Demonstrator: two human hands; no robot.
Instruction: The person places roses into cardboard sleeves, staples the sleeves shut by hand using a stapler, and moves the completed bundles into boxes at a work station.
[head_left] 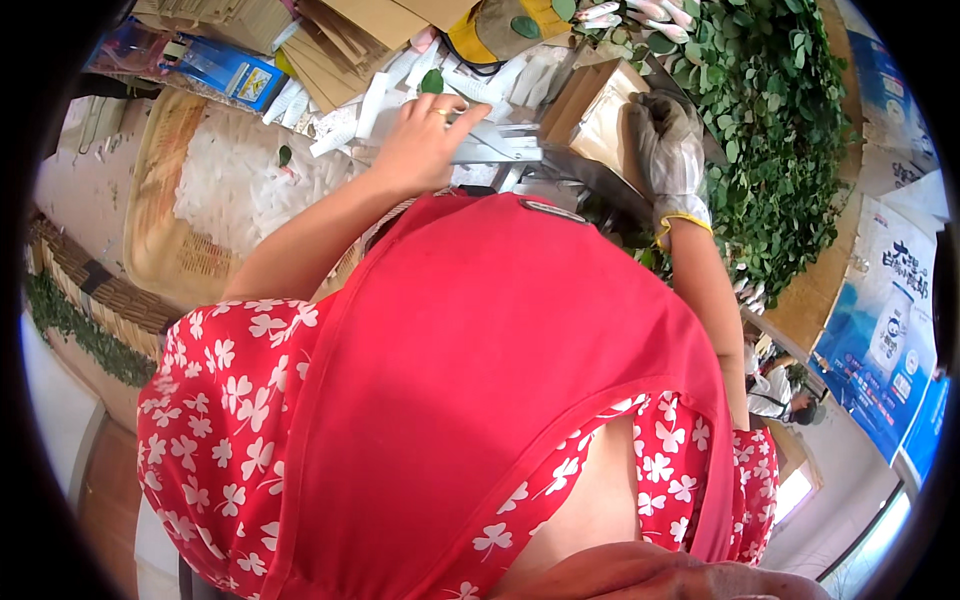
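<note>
My bare left hand (428, 142), a ring on one finger, lies over a heap of loose white strips (372, 105). Its thumb stretches out to the right, apart from the fingers, and the fingertips rest near a small green leaf (432, 81). A grey metal edge (495, 155) runs just right of that hand. My right hand (668, 145) wears a grey-white glove with a yellow cuff. Its fingers are bent against the right side of a folded brown cardboard wrapper (603, 118), whose pale inside faces up. What lies inside the wrapper is hard to make out.
Leafy green stems (770, 130) pile at the right, with pink-white buds (660, 18) at the back. Flat cardboard sheets (335, 50), a yellow-grey glove (505, 30) and a blue box (232, 72) lie behind. A wicker basket (150, 190) holds white netting at left. Another person (785, 392) is far right.
</note>
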